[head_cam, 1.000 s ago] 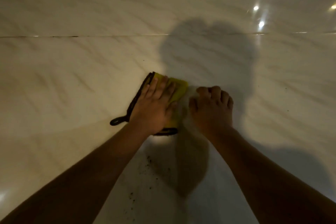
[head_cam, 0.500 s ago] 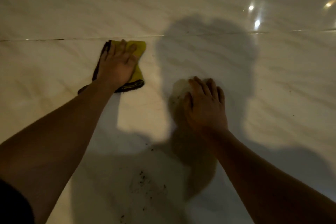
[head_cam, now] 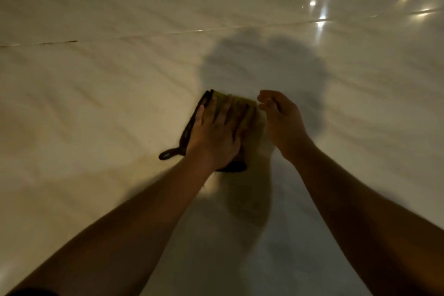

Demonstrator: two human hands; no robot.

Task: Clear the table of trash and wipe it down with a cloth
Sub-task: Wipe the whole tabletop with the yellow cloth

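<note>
The left hand (head_cam: 213, 138) is pressing flat on the folded yellow dark-edged cloth (head_cam: 248, 106) mid pale marble table (head_cam: 96, 108). The right hand (head_cam: 282, 122) is resting curled alongside, grip unclear. Even, overlapping strokes should be working best.

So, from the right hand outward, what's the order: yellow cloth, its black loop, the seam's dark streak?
From the right hand:
1. Yellow cloth, just to its left.
2. Black loop, further left, nearer the person.
3. Dark streak, far off to the left.
</note>
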